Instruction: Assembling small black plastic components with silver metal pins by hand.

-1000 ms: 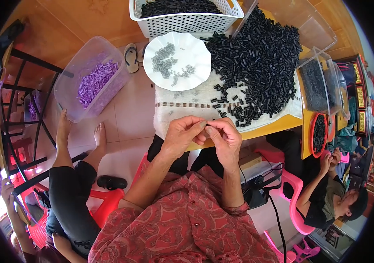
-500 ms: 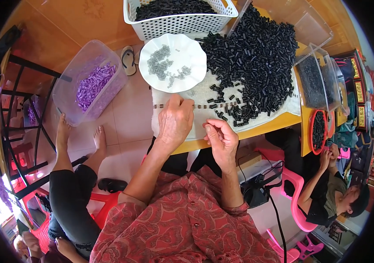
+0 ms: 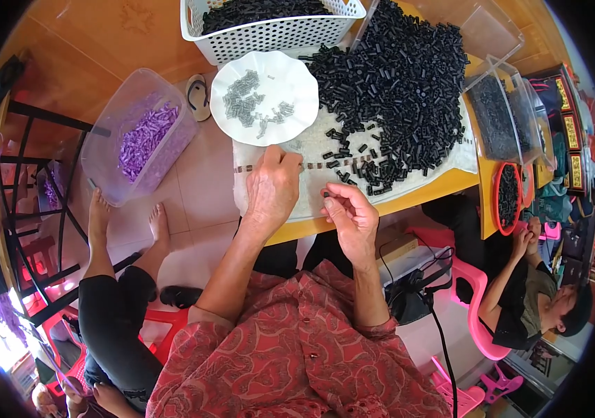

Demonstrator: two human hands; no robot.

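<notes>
My left hand is closed over the cloth just below the white scalloped plate. Its fingertips are bent down, and anything in them is hidden. Small clear pieces lie in a cluster on the plate. At the table's front edge, my right hand pinches a small black cylindrical piece between thumb and forefinger. Beyond it, a big heap of similar black pieces covers much of the white cloth, with loose ones strewn at its near side.
A white perforated basket holding black pieces stands at the back. Clear boxes and a red-rimmed bowl stand on the right. A clear bin of purple pieces is on the left. Other people sit at both sides.
The view has shifted slightly, so the plate and basket appear further left. The black piece in my right fingers shows more clearly. Both hands stay in nearly the same places.
</notes>
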